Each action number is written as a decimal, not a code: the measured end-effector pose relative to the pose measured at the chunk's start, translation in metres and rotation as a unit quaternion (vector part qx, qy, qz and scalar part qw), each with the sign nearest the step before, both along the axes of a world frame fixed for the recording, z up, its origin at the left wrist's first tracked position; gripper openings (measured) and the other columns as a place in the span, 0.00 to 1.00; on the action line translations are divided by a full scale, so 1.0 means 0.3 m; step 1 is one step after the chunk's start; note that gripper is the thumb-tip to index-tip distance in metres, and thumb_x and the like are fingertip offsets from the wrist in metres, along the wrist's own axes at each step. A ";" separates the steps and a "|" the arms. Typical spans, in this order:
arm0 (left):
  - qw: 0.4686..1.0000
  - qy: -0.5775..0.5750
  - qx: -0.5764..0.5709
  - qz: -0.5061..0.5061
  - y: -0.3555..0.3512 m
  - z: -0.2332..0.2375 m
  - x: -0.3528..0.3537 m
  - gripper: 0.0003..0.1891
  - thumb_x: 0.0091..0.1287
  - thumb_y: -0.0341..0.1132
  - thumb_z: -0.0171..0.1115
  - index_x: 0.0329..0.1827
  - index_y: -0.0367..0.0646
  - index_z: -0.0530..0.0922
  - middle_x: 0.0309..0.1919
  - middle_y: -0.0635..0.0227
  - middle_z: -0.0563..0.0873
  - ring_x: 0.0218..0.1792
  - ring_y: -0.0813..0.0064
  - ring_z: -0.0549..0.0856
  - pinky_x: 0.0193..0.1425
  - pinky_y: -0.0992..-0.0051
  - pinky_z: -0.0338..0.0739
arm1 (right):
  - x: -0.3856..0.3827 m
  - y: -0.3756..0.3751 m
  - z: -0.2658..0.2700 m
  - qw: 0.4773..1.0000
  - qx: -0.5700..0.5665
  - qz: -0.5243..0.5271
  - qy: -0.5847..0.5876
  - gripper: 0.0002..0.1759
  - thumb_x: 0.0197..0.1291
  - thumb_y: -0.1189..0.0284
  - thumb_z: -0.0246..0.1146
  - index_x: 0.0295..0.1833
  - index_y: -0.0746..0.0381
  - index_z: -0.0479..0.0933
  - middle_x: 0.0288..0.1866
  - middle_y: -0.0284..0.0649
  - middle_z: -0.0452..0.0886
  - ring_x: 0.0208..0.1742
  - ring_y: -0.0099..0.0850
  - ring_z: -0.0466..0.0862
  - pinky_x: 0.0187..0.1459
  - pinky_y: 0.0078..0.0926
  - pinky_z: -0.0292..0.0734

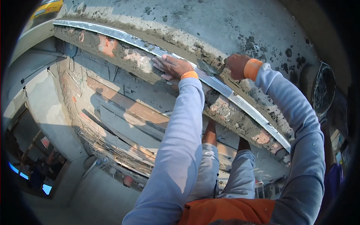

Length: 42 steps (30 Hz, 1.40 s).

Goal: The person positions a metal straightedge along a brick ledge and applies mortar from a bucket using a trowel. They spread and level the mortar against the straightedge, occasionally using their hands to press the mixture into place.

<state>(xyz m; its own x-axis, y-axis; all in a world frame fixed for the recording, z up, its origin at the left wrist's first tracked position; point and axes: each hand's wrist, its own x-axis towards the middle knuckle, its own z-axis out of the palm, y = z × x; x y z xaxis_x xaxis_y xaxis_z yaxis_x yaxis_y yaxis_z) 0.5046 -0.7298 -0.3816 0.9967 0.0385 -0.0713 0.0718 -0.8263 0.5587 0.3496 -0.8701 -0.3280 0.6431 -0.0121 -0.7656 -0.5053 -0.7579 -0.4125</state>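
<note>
A long metal straightedge (228, 91) lies along the edge of a rough brick and mortar ledge (221, 107). My left hand (173, 67) rests flat across it, fingers stretched out, pressing on its top. My right hand (237, 66) is closed in a fist just beyond the bar, wrapped round the handle of what looks like a trowel (210, 68). Its blade points left over the wet mortar (180, 48) behind the bar; the handle is hidden in my fingers.
Mortar crumbs (288, 52) are scattered over the concrete slab (217, 22). A dark mortar pan (324, 88) stands at the right. Below the ledge, planks (123, 105) and a bundle of thin rods (108, 146) lie on a lower level. A window opening (35, 150) is at left.
</note>
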 end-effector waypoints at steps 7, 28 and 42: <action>0.998 0.064 -0.016 0.013 -0.005 0.024 -0.005 0.33 0.76 0.55 0.30 0.76 0.40 0.58 0.77 0.60 0.58 0.79 0.64 0.51 0.76 0.48 0.31 | -0.393 -0.017 0.171 0.993 0.045 0.004 0.111 0.19 0.45 0.73 0.61 0.46 0.64 0.79 0.40 0.52 0.84 0.45 0.50 0.84 0.48 0.44 0.80; 0.995 0.027 0.099 -0.004 -0.018 0.048 -0.015 0.31 0.77 0.51 0.32 0.76 0.41 0.57 0.78 0.62 0.54 0.79 0.63 0.50 0.77 0.51 0.34 | -0.202 0.218 -0.008 0.965 -0.077 -0.213 -0.133 0.23 0.53 0.70 0.57 0.57 0.65 0.71 0.35 0.54 0.82 0.34 0.51 0.84 0.38 0.47 0.80; 0.997 -0.012 0.072 -0.003 -0.020 0.036 -0.016 0.31 0.77 0.50 0.34 0.76 0.39 0.57 0.76 0.58 0.60 0.77 0.61 0.55 0.77 0.50 0.37 | -0.438 0.098 0.088 0.951 0.041 -0.233 -0.197 0.27 0.48 0.71 0.62 0.56 0.67 0.74 0.35 0.56 0.81 0.35 0.55 0.82 0.37 0.45 0.78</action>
<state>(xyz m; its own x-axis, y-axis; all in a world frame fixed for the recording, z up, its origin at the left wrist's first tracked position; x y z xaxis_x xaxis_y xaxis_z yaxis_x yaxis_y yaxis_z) 0.5000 -0.7357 -0.3708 0.9983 0.0412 -0.0408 0.0549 -0.8985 0.4356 0.2182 -0.8407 -0.3016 0.8196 -0.3166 -0.4774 -0.5729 -0.4463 -0.6875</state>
